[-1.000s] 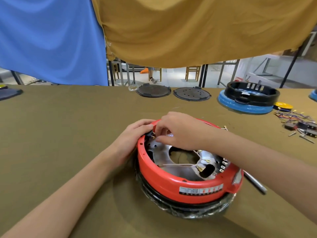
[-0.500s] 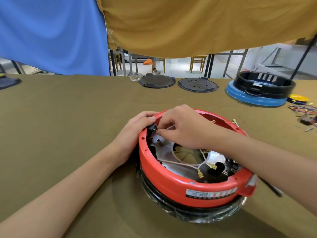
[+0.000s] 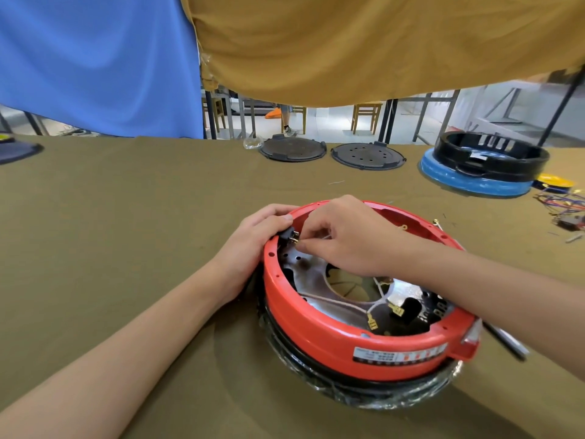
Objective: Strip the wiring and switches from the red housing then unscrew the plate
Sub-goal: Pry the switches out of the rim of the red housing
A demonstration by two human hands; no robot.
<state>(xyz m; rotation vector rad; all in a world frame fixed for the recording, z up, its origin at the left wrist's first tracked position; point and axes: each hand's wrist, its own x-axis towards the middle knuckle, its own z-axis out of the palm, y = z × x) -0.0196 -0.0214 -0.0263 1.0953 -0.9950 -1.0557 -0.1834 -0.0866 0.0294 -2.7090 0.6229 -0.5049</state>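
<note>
Olive cloth covers the desk (image 3: 110, 232), and near its front edge sits the red housing (image 3: 319, 337), open side up. Inside lie a shiny metal plate (image 3: 311, 274), white wires (image 3: 332, 301) with brass terminals, and a small black switch (image 3: 286, 237) at the far-left rim. The left hand (image 3: 253, 242) curls around the rim outside the switch. The right hand (image 3: 345, 239) reaches in, its grip pinching something at the switch; its fingers hide exactly what. Farther back lie two dark round lids (image 3: 332, 152) and a black-and-blue housing (image 3: 481, 166). Loose coloured wires (image 3: 563, 204) are cut off at the right edge.
</note>
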